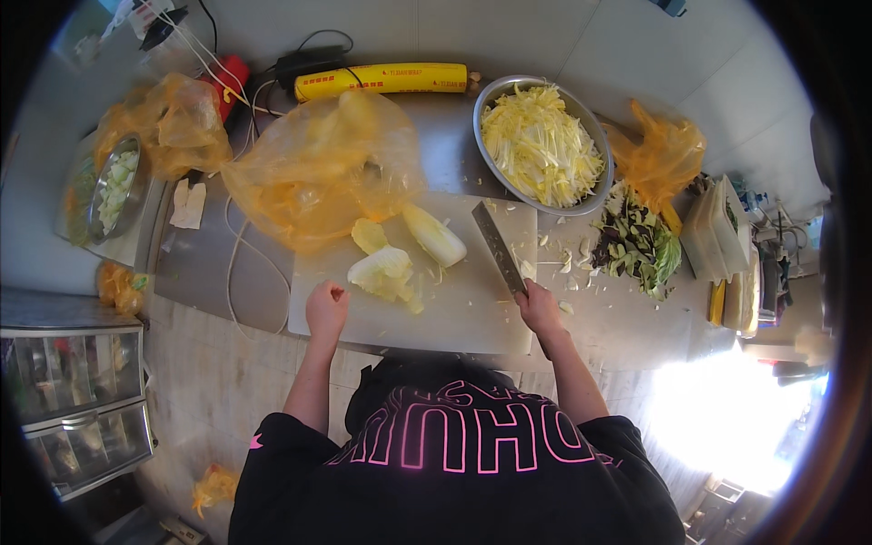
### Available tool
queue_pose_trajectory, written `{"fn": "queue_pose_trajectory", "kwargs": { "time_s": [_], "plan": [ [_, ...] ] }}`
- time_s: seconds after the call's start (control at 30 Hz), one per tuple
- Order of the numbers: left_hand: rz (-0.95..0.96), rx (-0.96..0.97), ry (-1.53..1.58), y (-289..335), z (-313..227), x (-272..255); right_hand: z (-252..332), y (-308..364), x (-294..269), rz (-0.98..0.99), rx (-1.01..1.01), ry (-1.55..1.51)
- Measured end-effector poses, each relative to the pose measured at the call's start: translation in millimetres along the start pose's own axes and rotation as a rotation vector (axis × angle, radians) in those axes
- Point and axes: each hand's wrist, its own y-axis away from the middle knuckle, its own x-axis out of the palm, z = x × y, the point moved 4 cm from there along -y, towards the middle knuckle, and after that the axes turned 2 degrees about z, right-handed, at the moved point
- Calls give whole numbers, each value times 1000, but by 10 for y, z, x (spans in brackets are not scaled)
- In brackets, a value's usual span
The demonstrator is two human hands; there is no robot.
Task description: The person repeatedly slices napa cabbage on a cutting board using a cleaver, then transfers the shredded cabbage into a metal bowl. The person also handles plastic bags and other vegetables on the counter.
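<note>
My right hand [540, 307] grips the handle of a kitchen knife [498, 247] with a broad dark blade. The blade points away from me above the right part of the pale cutting board [409, 322]. My left hand [327, 309] is curled closed near the board's left side, with nothing showing in it. Between the hands lie a cut piece of napa cabbage [381, 274] and a longer pale cabbage heart [434, 234], with a loose yellowish leaf [369, 236] behind them. Neither hand touches the cabbage.
A steel bowl [479, 150] heaped with shredded cabbage stands behind the board. An orange plastic bag [318, 173] overlaps its back left. Leafy greens [636, 243] and scraps lie right. Farther left is a bowl [136, 173] of chopped pale vegetable; a yellow roll [381, 80] lies along the wall.
</note>
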Motion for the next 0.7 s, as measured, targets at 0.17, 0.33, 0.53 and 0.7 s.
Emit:
{"fn": "queue_pose_trajectory", "kwargs": {
  "time_s": [0.17,0.33,0.53,0.7],
  "plan": [
    [-196,738,-328,-62,-656,157,6,-82,-32,3,39,-3],
    [-43,649,-284,-315,-713,194,118,-103,-76,41,65,5],
    [31,324,-239,-975,-965,-727,365,200,-72,-150,187,206],
    [-10,664,-617,-2343,-375,-951,539,203,228,-72,235,285]
  ]
}}
